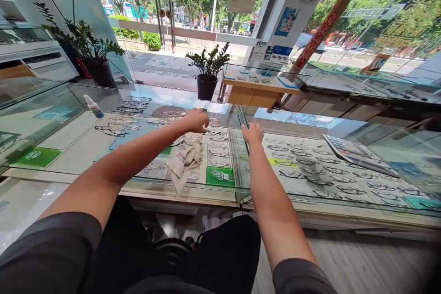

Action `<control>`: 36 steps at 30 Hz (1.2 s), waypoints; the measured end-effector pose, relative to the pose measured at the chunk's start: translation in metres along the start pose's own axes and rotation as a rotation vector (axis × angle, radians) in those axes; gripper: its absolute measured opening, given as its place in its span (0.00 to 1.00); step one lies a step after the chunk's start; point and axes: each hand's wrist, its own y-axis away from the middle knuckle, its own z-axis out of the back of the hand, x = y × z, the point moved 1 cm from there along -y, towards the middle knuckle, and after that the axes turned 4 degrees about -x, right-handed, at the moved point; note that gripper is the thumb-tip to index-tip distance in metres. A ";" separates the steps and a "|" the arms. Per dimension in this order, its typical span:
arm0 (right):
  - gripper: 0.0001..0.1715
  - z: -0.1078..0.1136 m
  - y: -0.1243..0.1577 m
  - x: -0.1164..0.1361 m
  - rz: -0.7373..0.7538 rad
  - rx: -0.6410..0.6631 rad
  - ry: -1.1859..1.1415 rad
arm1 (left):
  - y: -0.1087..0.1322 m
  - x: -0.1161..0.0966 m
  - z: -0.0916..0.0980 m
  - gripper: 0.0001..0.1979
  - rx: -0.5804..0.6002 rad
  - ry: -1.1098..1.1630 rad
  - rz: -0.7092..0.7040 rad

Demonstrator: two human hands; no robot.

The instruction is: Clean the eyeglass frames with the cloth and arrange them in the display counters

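**Glass counter [69, 165], both hands at centre**

Left hand [196, 120] and right hand [253, 132] are curled on the glass; whether either grip pinches anything cannot be told. Cleaning cloth [186, 163] is seen unheld just below them, spray bottle [93, 105] untouched at left.

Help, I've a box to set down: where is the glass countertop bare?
The countertop is bare from the spray bottle to its near left edge, and between the right hand and the keyed device. It is crowded in the middle, around the cloth and the left hand.
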 end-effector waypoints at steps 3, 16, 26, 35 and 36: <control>0.36 0.001 -0.001 0.001 -0.009 0.029 0.019 | -0.014 -0.004 -0.008 0.10 0.097 -0.048 0.032; 0.38 0.007 0.003 0.004 0.003 0.076 0.083 | 0.005 -0.032 0.022 0.06 0.096 -0.068 0.101; 0.51 0.004 0.006 0.005 0.062 0.121 0.171 | 0.178 -0.055 0.119 0.07 -0.001 0.259 -0.087; 0.54 0.008 0.011 0.007 0.078 0.150 0.216 | 0.351 -0.035 0.112 0.08 0.309 0.391 0.260; 0.54 0.009 0.013 0.008 0.075 0.156 0.218 | 0.367 -0.027 0.100 0.09 0.335 0.376 0.315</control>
